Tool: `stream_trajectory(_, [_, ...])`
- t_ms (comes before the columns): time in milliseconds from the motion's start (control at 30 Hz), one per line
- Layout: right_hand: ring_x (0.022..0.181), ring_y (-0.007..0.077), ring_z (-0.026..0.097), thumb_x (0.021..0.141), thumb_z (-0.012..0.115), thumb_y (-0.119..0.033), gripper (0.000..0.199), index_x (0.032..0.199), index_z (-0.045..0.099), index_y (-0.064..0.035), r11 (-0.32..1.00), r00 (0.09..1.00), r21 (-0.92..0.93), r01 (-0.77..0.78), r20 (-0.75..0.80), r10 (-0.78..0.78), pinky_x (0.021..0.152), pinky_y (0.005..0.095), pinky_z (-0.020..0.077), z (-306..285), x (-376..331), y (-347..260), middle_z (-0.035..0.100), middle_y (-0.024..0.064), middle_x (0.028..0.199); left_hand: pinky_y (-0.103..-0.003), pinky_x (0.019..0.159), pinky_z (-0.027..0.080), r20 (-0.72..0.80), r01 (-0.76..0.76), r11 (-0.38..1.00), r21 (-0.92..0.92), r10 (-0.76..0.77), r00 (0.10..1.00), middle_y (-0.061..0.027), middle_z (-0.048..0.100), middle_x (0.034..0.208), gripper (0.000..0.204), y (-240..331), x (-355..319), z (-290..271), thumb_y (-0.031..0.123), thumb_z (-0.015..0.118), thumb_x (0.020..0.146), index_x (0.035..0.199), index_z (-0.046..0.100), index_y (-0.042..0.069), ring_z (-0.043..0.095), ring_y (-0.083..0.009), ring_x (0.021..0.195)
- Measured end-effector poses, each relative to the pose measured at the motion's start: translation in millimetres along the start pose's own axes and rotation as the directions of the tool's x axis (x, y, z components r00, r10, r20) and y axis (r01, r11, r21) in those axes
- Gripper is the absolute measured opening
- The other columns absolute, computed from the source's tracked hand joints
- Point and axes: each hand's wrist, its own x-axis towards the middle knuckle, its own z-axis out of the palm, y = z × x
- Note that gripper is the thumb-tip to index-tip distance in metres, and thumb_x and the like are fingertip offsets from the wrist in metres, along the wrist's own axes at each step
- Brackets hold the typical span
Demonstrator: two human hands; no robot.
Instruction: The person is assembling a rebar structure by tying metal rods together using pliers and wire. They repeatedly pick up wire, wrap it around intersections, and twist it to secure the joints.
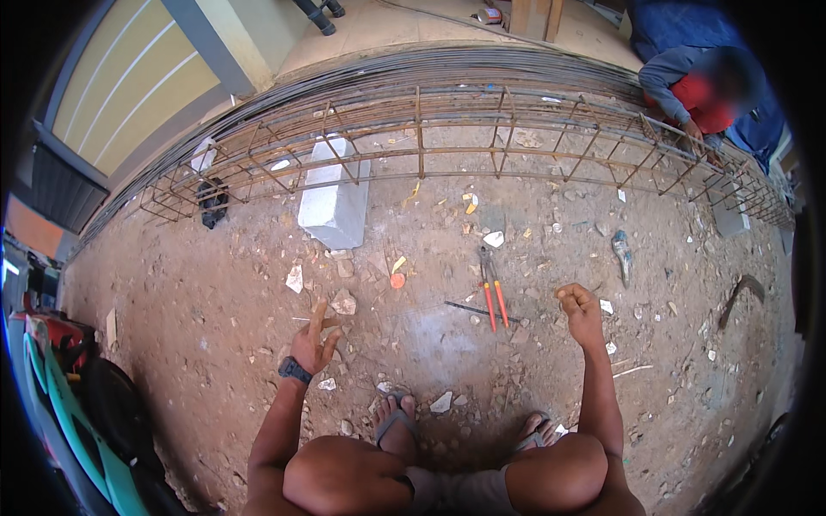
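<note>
My left hand [317, 341], a dark watch on its wrist, hangs over the dirt with its fingers spread. A thin white sliver [299, 319] shows beside those fingers; I cannot tell if they touch it. Held to the right, my right hand [582, 313] has its fingers curled in and thumb against the forefinger. What it may hold is too small to make out. Between the hands, apart from both, lie long-handled pincers [491, 290] with orange-red grips. A short dark rod [469, 308] rests on the ground by their handles.
Ahead, a long rusty rebar cage [420, 129] rests across concrete blocks [335, 211]. Loose steel bars [361, 64] lie behind it. Another person [688, 90] crouches at its right end. A bottle [621, 256] and rubble litter the ground. A teal-and-black object [73, 413] stands left.
</note>
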Motion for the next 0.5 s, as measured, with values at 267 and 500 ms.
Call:
stream_trajectory(267, [0.059,0.0019,0.037,0.096,0.061,-0.013,0.013,0.087,0.066,-0.0049,0.961,0.971,0.194,-0.199,0.171,0.167,0.053,0.0215,0.0295,24,-1,-7,0.048,-0.0086,0.068,-0.035,0.088,0.051,-0.528,0.236,0.895,0.377,-0.001,0.849,-0.0155,0.066,0.104,0.057,-20,-2,43,0.026,0.071,0.091,0.138,0.05,0.002,0.065,-0.0294,0.094])
stream_trajectory(500, [0.056,0.0012,0.034,0.096,0.061,-0.014,0.012,0.088,0.066,-0.0063,0.947,0.965,0.23,-0.224,0.191,0.181,0.05,0.0215,0.0256,26,5,-4,0.045,-0.0093,0.065,-0.035,0.089,0.052,0.051,0.584,0.725,-0.365,-0.611,0.79,-0.0154,0.07,0.104,0.044,-81,-31,92,0.028,0.064,0.096,0.13,0.057,0.0,0.068,-0.0251,0.094])
